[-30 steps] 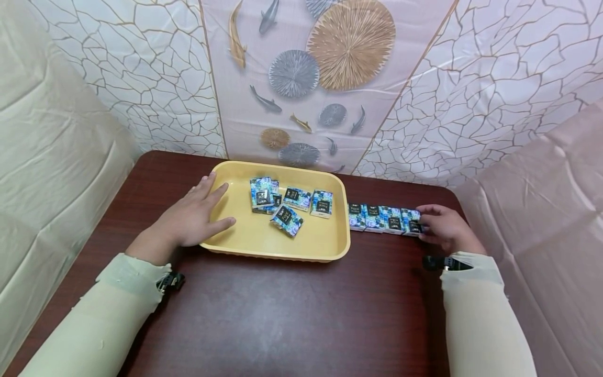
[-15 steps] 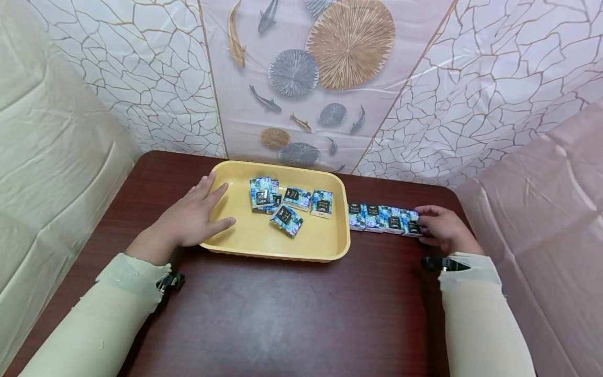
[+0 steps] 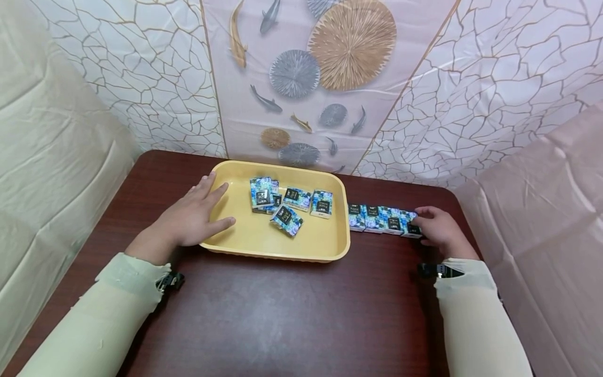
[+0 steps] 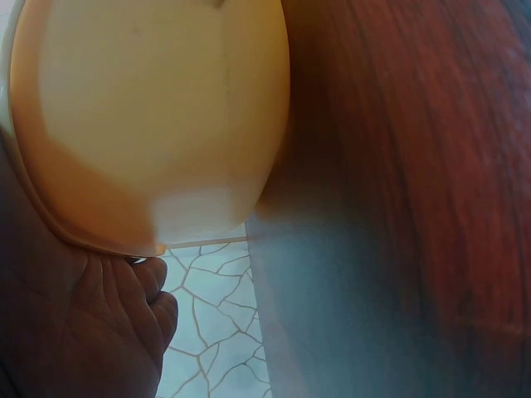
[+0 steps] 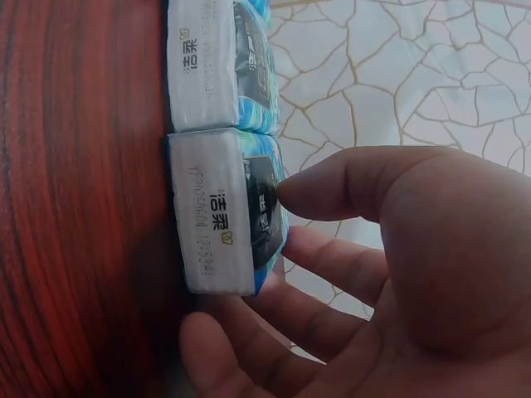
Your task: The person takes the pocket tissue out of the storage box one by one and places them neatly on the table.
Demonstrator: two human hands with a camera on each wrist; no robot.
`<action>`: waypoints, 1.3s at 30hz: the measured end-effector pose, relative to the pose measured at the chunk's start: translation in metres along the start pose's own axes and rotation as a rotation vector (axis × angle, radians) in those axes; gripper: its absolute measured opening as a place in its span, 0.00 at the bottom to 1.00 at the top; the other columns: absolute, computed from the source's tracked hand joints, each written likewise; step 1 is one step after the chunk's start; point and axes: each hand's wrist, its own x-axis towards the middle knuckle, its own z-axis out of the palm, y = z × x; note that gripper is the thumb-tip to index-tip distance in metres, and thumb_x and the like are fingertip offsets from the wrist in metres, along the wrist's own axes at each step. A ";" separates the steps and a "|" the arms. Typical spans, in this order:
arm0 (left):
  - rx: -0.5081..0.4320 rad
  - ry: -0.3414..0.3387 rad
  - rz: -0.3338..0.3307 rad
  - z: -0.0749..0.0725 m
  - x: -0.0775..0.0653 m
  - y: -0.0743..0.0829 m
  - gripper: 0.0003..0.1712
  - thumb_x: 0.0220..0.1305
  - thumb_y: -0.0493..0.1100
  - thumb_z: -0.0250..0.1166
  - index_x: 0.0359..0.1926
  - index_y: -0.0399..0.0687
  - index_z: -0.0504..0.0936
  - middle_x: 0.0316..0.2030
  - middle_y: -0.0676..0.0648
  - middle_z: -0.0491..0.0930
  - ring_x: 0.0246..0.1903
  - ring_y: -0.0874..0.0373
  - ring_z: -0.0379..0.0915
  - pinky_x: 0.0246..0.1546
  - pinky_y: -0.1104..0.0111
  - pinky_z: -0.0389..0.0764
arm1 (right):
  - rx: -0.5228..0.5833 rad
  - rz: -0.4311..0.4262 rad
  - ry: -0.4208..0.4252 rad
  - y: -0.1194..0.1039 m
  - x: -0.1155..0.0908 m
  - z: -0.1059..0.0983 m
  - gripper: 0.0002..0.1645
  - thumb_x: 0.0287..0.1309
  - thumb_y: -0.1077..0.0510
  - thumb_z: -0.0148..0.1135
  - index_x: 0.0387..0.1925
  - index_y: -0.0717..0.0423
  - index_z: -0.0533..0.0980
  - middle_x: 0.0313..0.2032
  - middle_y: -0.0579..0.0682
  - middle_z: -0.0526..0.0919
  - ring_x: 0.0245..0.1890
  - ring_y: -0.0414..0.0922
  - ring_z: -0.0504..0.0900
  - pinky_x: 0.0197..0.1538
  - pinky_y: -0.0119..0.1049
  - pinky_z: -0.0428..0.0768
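Observation:
Over the left end of a yellow plastic tray (image 3: 282,255), my left hand (image 3: 186,220) lies with fingers spread on its rim. Left palm and fingertips (image 4: 153,282) show below the rim in the left wrist view. At the right end of a row of blue-patterned tissue packs (image 3: 373,217), my right hand (image 3: 445,230) has its fingers around the outermost tissue pack (image 5: 211,224). One digit (image 5: 319,192) rests on that pack's black label, while others bend about its outer end. Inside the tray lie several more tissue packs (image 3: 287,221), some overlapping.
The row stands against the tray's right side on a dark brown wooden table (image 3: 282,314). Patterned cloth (image 3: 400,131) rises behind the table, and pale cloth (image 3: 542,199) hangs close to the right arm.
My right hand has shifted slightly left, and the outermost tissue pack has slid a little left with it. The left hand, tray and packs inside have stayed in place.

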 end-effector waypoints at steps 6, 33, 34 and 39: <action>-0.001 -0.002 0.004 -0.002 -0.001 0.001 0.57 0.81 0.75 0.56 0.93 0.49 0.49 0.93 0.37 0.30 0.92 0.33 0.30 0.91 0.38 0.46 | -0.058 -0.009 0.038 -0.005 -0.003 0.000 0.37 0.86 0.45 0.55 0.82 0.62 0.66 0.76 0.73 0.71 0.67 0.66 0.76 0.59 0.58 0.91; -0.002 0.005 0.004 0.001 0.000 0.000 0.57 0.81 0.75 0.57 0.93 0.49 0.50 0.93 0.37 0.31 0.92 0.33 0.30 0.91 0.38 0.46 | -0.255 -0.397 0.042 -0.141 -0.083 0.057 0.27 0.78 0.45 0.68 0.70 0.51 0.80 0.61 0.56 0.87 0.55 0.55 0.86 0.48 0.43 0.85; -0.002 0.005 0.004 0.001 0.000 0.000 0.57 0.81 0.75 0.57 0.93 0.49 0.50 0.93 0.37 0.31 0.92 0.33 0.30 0.91 0.38 0.46 | -0.257 -0.408 0.036 -0.144 -0.084 0.060 0.27 0.78 0.45 0.68 0.70 0.50 0.81 0.61 0.56 0.87 0.54 0.55 0.86 0.47 0.43 0.85; -0.006 0.007 0.003 0.001 0.000 0.000 0.56 0.81 0.74 0.58 0.93 0.49 0.50 0.93 0.37 0.31 0.92 0.32 0.31 0.91 0.38 0.46 | -0.254 -0.452 -0.010 -0.160 -0.085 0.074 0.24 0.77 0.47 0.69 0.67 0.50 0.83 0.61 0.54 0.88 0.54 0.54 0.86 0.47 0.44 0.85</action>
